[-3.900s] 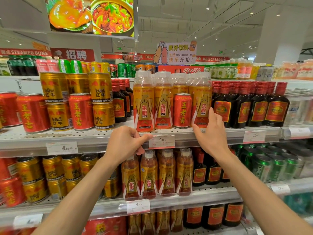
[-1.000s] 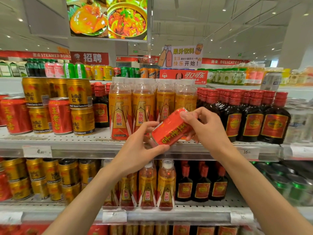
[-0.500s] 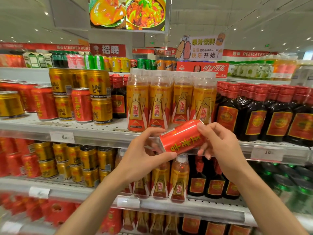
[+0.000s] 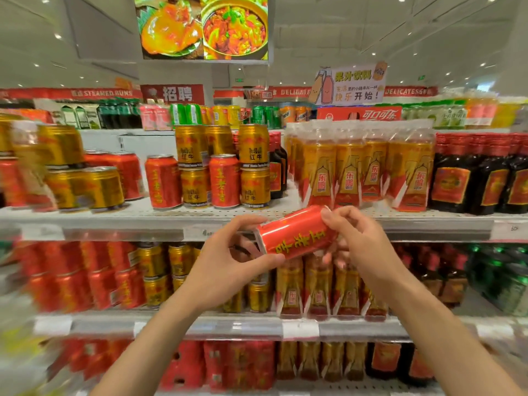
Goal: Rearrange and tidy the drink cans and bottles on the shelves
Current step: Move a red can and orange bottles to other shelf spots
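I see the red can (image 4: 297,234) tipped sideways in front of the upper shelf (image 4: 114,221) edge, left hand (image 4: 228,270) pinching its base, right hand (image 4: 360,247) grasping its top. A loose grip while swapping hands could drop it onto the bottles below that shelf.

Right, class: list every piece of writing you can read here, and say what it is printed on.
"STEAMED BUNS": red banner.
"招聘": red sign.
"快乐开始!": hanging juice sign.
"可口可乐": red display.
"红牛": gold cans.
"东鹏": orange bottles.
Price tags: too blurred.
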The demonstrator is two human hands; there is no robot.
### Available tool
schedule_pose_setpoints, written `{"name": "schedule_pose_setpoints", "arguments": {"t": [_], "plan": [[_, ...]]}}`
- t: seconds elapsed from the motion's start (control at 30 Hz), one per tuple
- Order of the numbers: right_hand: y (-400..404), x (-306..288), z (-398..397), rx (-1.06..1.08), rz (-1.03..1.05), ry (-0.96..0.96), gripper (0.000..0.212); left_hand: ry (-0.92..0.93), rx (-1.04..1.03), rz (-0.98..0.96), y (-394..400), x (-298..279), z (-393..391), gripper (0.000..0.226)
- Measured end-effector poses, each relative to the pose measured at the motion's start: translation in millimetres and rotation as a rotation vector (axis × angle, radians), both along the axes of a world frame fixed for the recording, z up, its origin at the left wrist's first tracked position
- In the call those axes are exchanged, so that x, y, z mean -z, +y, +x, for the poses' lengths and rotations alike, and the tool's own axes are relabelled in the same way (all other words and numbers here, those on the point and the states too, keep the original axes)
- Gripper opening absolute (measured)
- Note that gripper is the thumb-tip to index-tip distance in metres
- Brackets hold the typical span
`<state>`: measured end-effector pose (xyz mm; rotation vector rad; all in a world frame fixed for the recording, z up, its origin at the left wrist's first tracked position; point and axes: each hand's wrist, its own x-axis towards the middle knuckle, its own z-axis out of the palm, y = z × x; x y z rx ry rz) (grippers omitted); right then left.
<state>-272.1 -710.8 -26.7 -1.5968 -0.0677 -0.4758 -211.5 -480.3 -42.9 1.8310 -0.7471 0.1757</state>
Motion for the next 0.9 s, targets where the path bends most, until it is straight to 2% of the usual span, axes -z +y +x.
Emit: {"name": "schedule_pose_setpoints", "arguments": {"t": [0.33,0.67,0.9], "plan": [[101.9,-2.6,38.7,-0.06,0.003,0.007,0.043,0.03,-0.059,-0.017,106.3,-2.0,25.1,0.055],[132.0,-19.2,98.4,-0.112,-0.02,-0.041,0.041,-0.037,-0.142,0.039,139.2,-22.4,68.7,0.062],[164.9,-27.7,136.3,-0.119,-0.051,-0.058,0.04,-0.056,-0.176,0.017,170.5,-32.3,102.8,0.055]]}}
